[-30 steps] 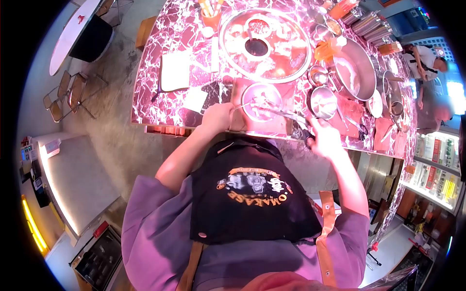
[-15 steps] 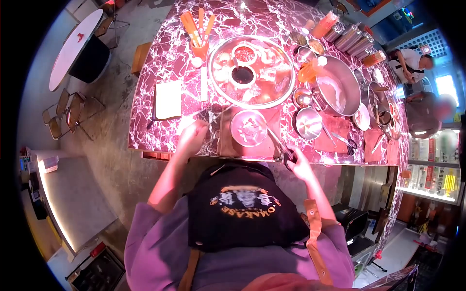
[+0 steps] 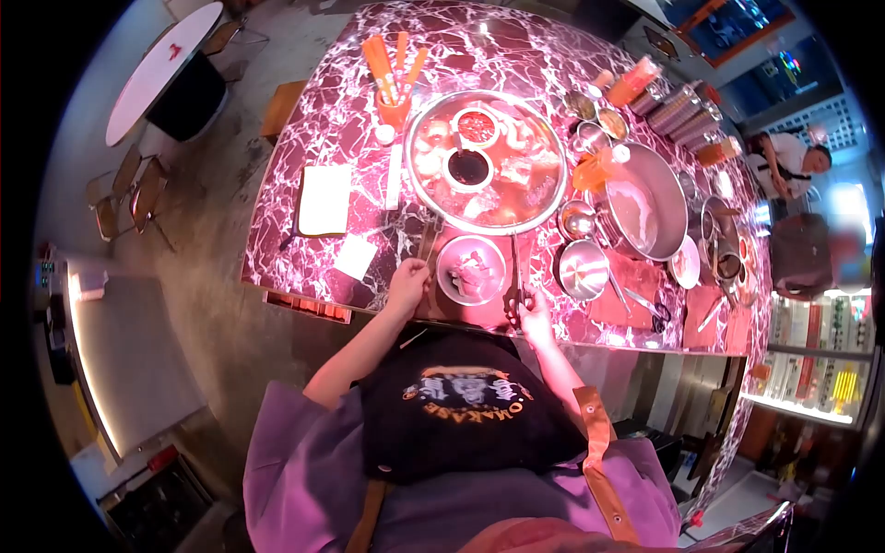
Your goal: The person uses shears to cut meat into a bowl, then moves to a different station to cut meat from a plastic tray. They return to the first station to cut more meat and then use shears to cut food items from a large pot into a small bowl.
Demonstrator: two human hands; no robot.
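A metal bowl [image 3: 446, 289] of pale cut pieces [image 3: 473, 273] sits on a dark folded cloth [image 3: 489, 315] near the counter's front edge. To its left, my left hand [image 3: 408, 279] is closed around a slim, tong-like utensil [image 3: 430, 236] pointing away from me. My right hand [image 3: 534, 313] grips scissors [image 3: 518, 267] just right of the bowl, fingers at the dark handles and blades pointing forward. Beyond the bowl stands a large round platter [image 3: 417, 198] of raw-looking food, holding a cup of red sauce [image 3: 477, 125] and one of dark sauce [image 3: 468, 167].
Right of the scissors are a small steel pan [image 3: 584, 271], a large steel pot [image 3: 684, 207] and another pair of scissors [image 3: 660, 317]. At left lie a white pad [image 3: 324, 200] and a paper [image 3: 356, 257]. A person [image 3: 784, 166] is at far right.
My left hand has come right, from over the white paper to beside the bowl. My right hand and the scissors have moved closer to the bowl, blades now straighter. The pale pieces look more heaped.
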